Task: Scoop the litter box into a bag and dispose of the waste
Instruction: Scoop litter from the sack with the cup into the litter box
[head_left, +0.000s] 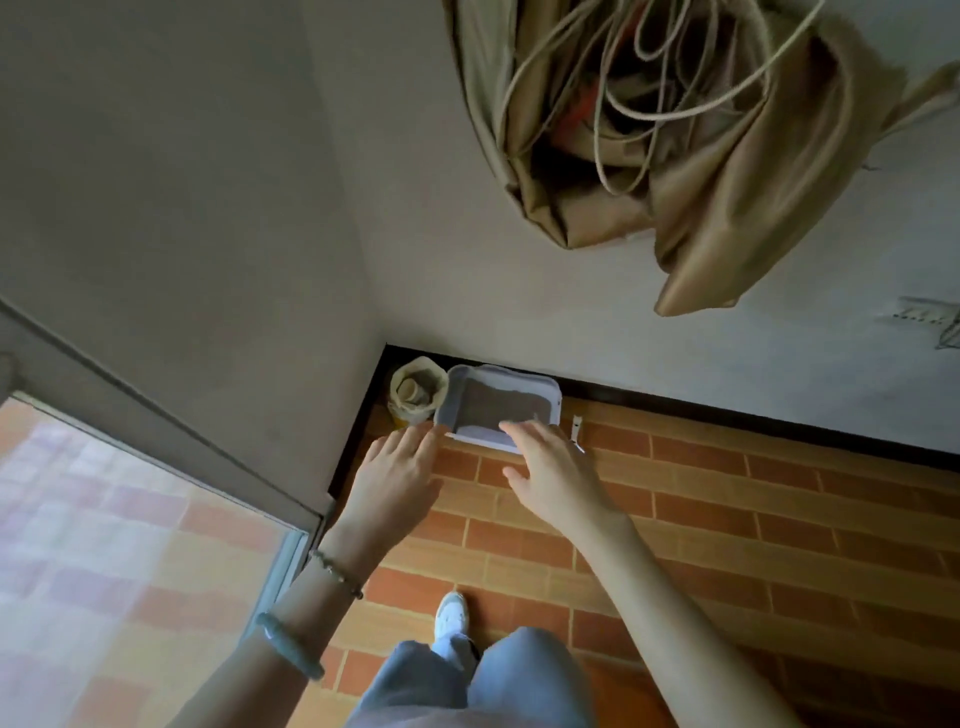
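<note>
A shallow rectangular pale-blue plastic litter box (501, 405) with rounded corners holds dark, grainy litter and sits on the terracotta brick-pattern floor (727, 519) in the corner, against the black baseboard (727, 410). Just left of it stands a rolled-down cream sack (418, 389). A small white tool (576, 428) lies to its right. The left hand (397, 475) and right hand (553, 473) reach with fingers spread, holding nothing. A tan fabric bag (701, 156) with cords hangs on the wall above.
</note>
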